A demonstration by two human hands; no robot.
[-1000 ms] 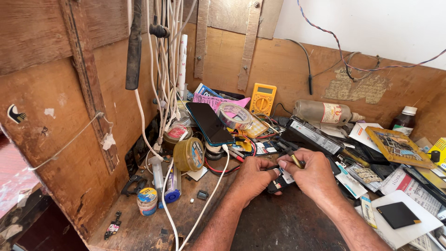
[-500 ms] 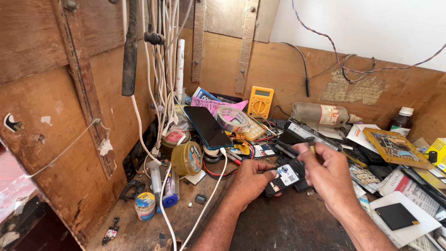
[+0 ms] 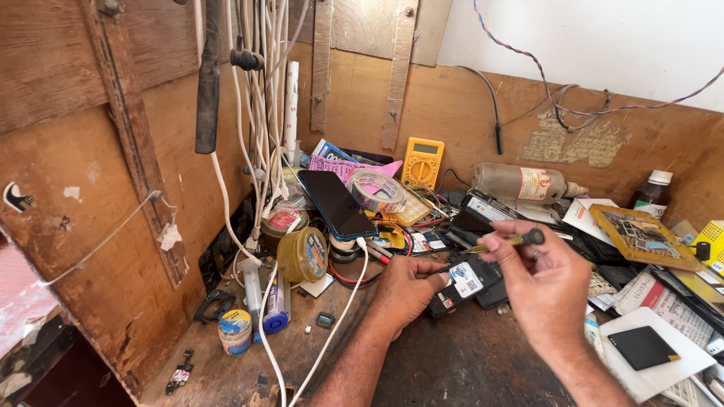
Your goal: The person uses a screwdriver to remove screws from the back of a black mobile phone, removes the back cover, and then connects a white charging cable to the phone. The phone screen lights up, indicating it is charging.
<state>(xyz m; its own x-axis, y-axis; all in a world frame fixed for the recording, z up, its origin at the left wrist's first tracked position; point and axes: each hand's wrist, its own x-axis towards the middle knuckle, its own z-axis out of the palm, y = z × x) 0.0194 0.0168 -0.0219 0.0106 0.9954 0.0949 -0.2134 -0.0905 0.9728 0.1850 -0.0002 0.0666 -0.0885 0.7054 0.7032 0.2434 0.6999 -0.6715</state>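
We see a worn, scratched wooden worktop (image 3: 452, 369) and rough plywood walls (image 3: 98, 249). The far-left smartphone (image 3: 337, 203) has glossy glass, the tape roll (image 3: 377, 191) shiny clear plastic. The right hand (image 3: 547, 283) pinches a tool (image 3: 513, 241) with a yellow translucent plastic handle.

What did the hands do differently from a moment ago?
The right hand lifted off the small black phone and rose, turning the thin yellow-handled screwdriver level above it; a second ago its tip was down at the phone. The left hand stayed gripping the phone on the workbench. The yellow multimeter and tape roll did not move.
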